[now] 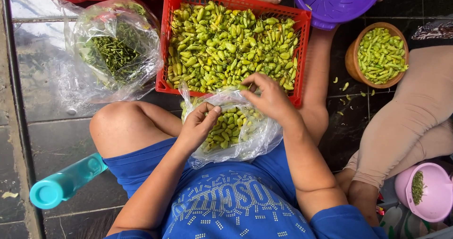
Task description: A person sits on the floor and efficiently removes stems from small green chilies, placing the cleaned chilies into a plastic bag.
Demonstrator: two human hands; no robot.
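Head view showed dark tiled floor [56, 140], wet. Left hand [198, 125] pinched rim of clear bag [245, 135] of chillies on lap; right hand [269, 97] closed fingertips on one green chilli [243, 87] by red crate [165, 40]. Purple colander [337, 3] cut off at top.

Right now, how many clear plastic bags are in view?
2. One plastic bag with green chillies lies on the lap, held by the left hand and right hand. The other bag, holding green stems, lies on the floor left of the red basket. Others may be hidden.
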